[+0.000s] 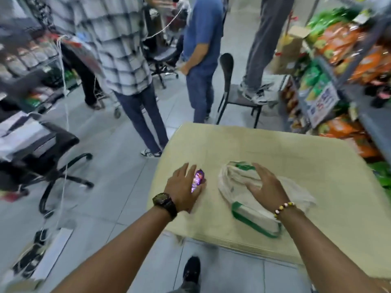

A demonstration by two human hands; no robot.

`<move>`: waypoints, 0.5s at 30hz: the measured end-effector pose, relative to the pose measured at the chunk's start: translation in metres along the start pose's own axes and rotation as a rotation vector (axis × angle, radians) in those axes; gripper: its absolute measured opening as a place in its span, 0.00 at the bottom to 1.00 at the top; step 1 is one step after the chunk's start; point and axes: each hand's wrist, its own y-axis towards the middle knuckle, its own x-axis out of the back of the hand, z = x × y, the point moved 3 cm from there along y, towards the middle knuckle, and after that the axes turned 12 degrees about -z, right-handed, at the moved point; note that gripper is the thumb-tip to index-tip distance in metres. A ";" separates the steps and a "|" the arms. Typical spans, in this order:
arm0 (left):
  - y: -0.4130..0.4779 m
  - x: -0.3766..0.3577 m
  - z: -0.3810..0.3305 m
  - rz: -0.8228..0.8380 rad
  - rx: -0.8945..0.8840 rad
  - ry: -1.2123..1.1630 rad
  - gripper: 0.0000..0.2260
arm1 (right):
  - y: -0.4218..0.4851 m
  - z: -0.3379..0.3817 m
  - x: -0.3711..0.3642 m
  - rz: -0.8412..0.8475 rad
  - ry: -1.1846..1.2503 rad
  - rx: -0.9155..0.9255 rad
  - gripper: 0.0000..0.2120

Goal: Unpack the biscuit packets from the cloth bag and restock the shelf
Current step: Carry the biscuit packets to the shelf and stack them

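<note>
Head view: a purple biscuit packet (198, 180) is seen on the tan table (296, 166), its long axis running away from the person, tucked under the fingers of the left hand (184, 187), which is laid loosely over it rather than clenched. The cloth bag (239, 182) lies just right of it, pressed flat by the spread right hand (264, 185). The shelf (347, 85) is found further right, so the packet must be carried across.
</note>
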 end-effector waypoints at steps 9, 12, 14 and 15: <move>-0.037 -0.102 0.084 0.296 0.494 -0.177 0.42 | 0.075 0.021 -0.174 0.513 -0.038 0.020 0.37; -0.042 -0.126 0.084 0.293 0.617 -0.237 0.42 | 0.103 0.025 -0.214 0.681 -0.119 0.108 0.42; -0.042 -0.138 0.082 0.271 0.677 -0.248 0.42 | 0.118 0.026 -0.238 0.807 -0.237 0.245 0.45; -0.040 -0.142 0.080 0.264 0.695 -0.249 0.42 | 0.123 0.026 -0.245 0.852 -0.292 0.310 0.46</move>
